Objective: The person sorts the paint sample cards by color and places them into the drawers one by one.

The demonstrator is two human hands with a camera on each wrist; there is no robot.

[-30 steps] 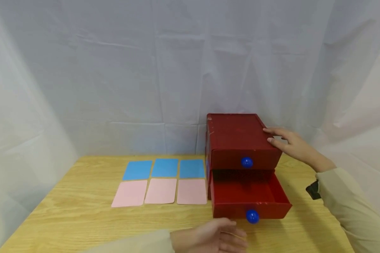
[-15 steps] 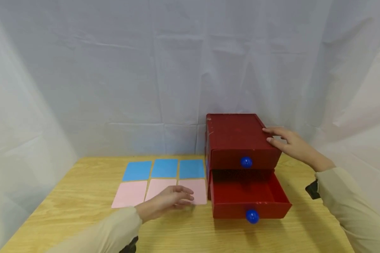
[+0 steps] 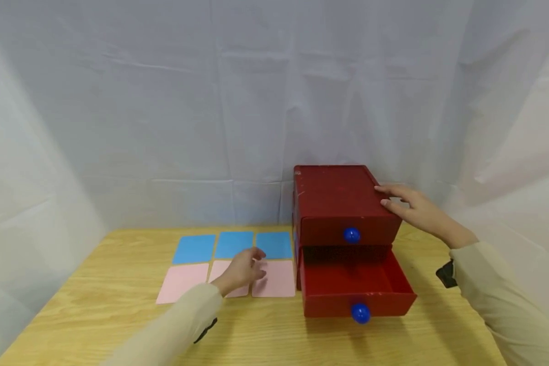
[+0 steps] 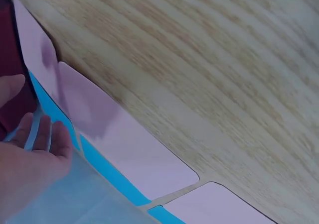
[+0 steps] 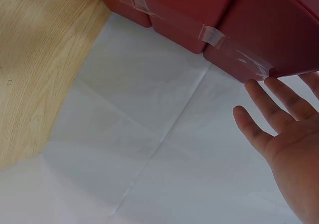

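Observation:
A red two-drawer box (image 3: 340,195) stands at the table's right, its lower drawer (image 3: 354,284) pulled out and showing nothing inside. Each drawer front carries a blue knob (image 3: 360,312). My right hand (image 3: 400,201) rests with straight fingers on the box's top right edge; in the right wrist view the right hand (image 5: 276,119) touches the red box (image 5: 264,25). Left of the box lie three blue cards (image 3: 233,244) and three pink cards (image 3: 274,278). My left hand (image 3: 249,264) hovers over the middle pink card, fingers relaxed near the blue row. The left hand (image 4: 35,144) holds nothing.
The cards and box sit on a wooden table (image 3: 96,315). White cloth (image 3: 164,127) hangs behind and at both sides, and lies under the box's rear (image 5: 149,134). Bare wood runs along the table's front and left.
My left hand has moved from in front of the open drawer leftwards and away, onto the cards. The right hand has stayed on the box.

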